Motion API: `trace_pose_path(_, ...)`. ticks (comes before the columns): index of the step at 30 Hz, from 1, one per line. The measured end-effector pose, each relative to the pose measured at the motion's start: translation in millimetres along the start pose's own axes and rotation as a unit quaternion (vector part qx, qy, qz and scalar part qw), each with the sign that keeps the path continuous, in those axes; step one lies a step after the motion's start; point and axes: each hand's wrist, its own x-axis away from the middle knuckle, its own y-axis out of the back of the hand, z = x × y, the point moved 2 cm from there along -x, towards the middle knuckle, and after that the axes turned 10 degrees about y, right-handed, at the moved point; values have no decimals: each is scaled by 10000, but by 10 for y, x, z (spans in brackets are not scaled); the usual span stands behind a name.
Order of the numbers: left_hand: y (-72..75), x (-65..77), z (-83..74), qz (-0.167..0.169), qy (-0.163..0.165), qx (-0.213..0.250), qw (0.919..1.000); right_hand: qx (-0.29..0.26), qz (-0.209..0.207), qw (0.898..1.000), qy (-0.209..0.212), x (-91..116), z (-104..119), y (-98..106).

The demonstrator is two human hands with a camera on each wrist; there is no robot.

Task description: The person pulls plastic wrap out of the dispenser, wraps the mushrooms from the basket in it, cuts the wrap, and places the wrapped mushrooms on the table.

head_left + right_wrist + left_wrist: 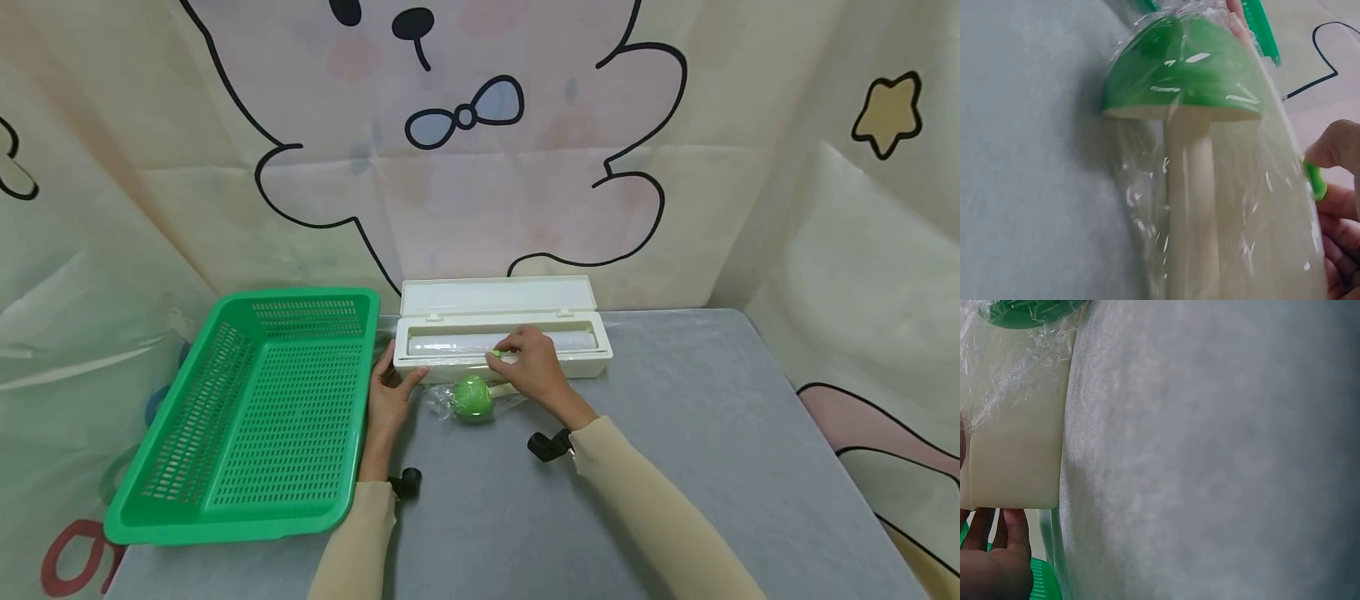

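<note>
A white box (457,367) is set toward twelve o'clock on the grey surface (690,450), its lid (498,296) raised. At its front edge, a green tab (1315,180) is pinched by the right hand (532,365). Its nine o'clock end is gripped by the left hand (388,404). A film-wrapped, green-capped object (472,400) is laid near six o'clock, a green basket (285,408) near eight.

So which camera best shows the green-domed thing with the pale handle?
The right wrist view: the green-domed, pale-handled thing looms large, dome and handle visible through clear plastic film. The head view shows it small; the left wrist view, only part of the dome.
</note>
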Motion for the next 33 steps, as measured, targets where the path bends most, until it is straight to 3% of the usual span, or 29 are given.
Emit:
trace_pose_path(9, -15, 22, 19, 51, 2, -86, 9999, -203, 483, 9976, -459, -37, 19, 26)
trace_pose_path(13, -12, 16, 34, 68, 38, -56, 10000, -232, 667, 9964, -462, -43, 12, 43)
trace_pose_path(18, -16, 4, 42, 5, 61, -74, 10000, -192, 799, 9964, -210, -23, -5, 87)
trace_pose_path(26, 17, -5, 11, -35, 176, -34, 9998, 82, 135, 9987, 484, 87, -144, 192)
trace_pose_path(33, 2, -1, -3, 6, 116, -81, 9999, 148, 165, 9938, 1088, 74, -227, 250)
